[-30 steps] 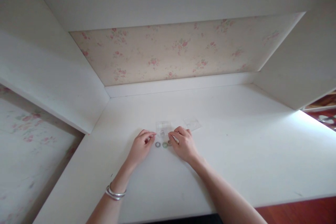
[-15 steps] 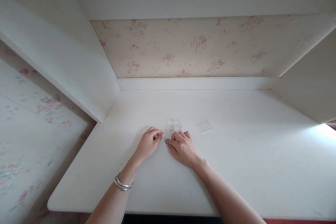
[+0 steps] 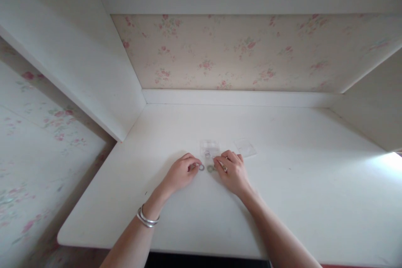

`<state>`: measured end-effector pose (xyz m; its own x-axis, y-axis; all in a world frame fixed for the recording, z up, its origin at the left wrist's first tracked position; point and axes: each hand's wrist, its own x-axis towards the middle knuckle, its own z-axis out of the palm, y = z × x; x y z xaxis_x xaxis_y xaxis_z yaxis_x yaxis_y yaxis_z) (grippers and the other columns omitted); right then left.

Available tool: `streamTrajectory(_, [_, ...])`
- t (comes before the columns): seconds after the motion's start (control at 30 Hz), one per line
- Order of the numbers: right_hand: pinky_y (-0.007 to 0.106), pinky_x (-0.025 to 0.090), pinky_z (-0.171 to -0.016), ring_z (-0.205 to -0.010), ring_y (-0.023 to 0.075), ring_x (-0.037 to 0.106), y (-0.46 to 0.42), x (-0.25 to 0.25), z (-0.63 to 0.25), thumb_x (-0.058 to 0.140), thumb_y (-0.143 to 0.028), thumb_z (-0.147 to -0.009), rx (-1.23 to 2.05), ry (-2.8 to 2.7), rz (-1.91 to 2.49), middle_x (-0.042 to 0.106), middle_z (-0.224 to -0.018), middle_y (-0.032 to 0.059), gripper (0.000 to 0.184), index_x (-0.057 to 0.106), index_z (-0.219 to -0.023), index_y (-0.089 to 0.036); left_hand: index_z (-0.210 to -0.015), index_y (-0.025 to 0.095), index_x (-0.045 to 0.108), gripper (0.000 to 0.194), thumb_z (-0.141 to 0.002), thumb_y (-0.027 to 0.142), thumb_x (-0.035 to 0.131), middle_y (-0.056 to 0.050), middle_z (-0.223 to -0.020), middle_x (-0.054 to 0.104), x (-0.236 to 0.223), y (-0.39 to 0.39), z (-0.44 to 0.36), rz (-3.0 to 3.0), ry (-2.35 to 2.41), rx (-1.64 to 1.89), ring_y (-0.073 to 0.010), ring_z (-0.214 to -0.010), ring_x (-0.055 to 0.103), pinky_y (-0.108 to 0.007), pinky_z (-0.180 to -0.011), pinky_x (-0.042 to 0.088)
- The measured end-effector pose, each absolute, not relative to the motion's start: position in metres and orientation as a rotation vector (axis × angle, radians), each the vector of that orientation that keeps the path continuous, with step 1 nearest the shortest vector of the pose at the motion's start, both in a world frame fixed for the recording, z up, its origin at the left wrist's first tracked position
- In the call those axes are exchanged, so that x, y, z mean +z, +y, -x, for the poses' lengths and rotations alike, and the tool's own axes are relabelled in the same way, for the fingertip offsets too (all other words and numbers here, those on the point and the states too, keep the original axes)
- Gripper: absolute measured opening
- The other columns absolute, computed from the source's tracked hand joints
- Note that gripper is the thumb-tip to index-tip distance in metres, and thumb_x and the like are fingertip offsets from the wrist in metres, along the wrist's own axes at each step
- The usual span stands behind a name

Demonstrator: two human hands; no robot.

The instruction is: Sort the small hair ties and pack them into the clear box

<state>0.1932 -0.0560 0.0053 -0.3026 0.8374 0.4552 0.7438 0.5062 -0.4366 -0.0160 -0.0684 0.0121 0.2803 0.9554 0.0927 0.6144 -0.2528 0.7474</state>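
My left hand point(image 3: 182, 171) pinches a small grey metal ring point(image 3: 202, 168) between thumb and forefinger, just above or against the white desktop. Close to its right, another greyish ring point(image 3: 210, 168) sits by the fingertips of my right hand point(image 3: 231, 170). That hand is closed in a pinch, and what lies between its fingers is too small to make out. Behind both hands stands a clear plastic box point(image 3: 204, 144) with compartments, partly covered by my right fingers. A ring point(image 3: 207, 154) shows inside it. To the right lies a flat clear plastic piece point(image 3: 246, 147), perhaps a lid.
The white desk point(image 3: 314, 201) has a raised side panel point(image 3: 103, 92) at left and another point(image 3: 373, 104) at right. A low ledge point(image 3: 238, 97) runs along the back below flowered wallpaper. A small dark speck point(image 3: 145, 193) lies left of my left forearm.
My right hand has moved right, away from the left, uncovering rings in front of the box. A ring now shows at my left fingertips. The view has shifted slightly.
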Motion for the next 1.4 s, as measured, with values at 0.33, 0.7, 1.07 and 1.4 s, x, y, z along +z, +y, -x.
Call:
streamTrajectory(0.33, [0.029,0.040,-0.068,-0.077,0.0145,0.055,-0.038,-0.007,-0.199,0.050,-0.036,-0.087,0.329,-1.825,1.430,0.056,-0.085,0.0024,0.022,0.069,-0.090,-0.027,-0.091,0.024,0.068,0.014,-0.081,0.025,0.058,-0.002,-0.092,0.062,0.012,-0.073,0.014,-2.090,1.421,0.655,-0.0137,-0.079,0.059,-0.023,-0.070,0.047])
streamTrajectory(0.7, [0.027,0.042,-0.065,-0.077,0.0142,0.054,-0.036,-0.005,-0.188,0.048,-0.040,-0.088,0.432,-1.796,1.368,0.054,-0.083,0.0028,0.025,0.069,-0.094,-0.027,-0.089,0.023,0.067,0.017,-0.087,0.021,0.050,-0.001,-0.089,0.062,0.009,-0.071,0.014,-2.126,1.376,0.655,-0.0134,-0.079,0.058,-0.025,-0.074,0.045])
streamTrajectory(1.07, [0.028,0.040,-0.064,-0.072,0.0138,0.055,-0.035,-0.003,-0.192,0.049,-0.039,-0.088,0.408,-1.714,1.379,0.057,-0.077,0.0020,0.026,0.071,-0.087,-0.024,-0.087,0.019,0.066,0.023,-0.088,0.032,0.047,-0.003,-0.084,0.060,0.009,-0.063,0.015,-1.896,1.408,0.795,-0.0137,-0.074,0.056,-0.026,-0.068,0.044])
streamTrajectory(1.4, [0.028,0.038,-0.070,-0.069,0.0116,0.055,-0.043,0.005,-0.195,0.050,-0.034,-0.088,0.375,-1.780,1.363,0.059,-0.077,0.0005,0.023,0.070,-0.086,-0.024,-0.094,0.019,0.066,0.029,-0.086,0.041,0.049,-0.003,-0.088,0.068,0.011,-0.060,0.009,-1.669,1.552,0.886,-0.0146,-0.074,0.060,-0.026,-0.069,0.046])
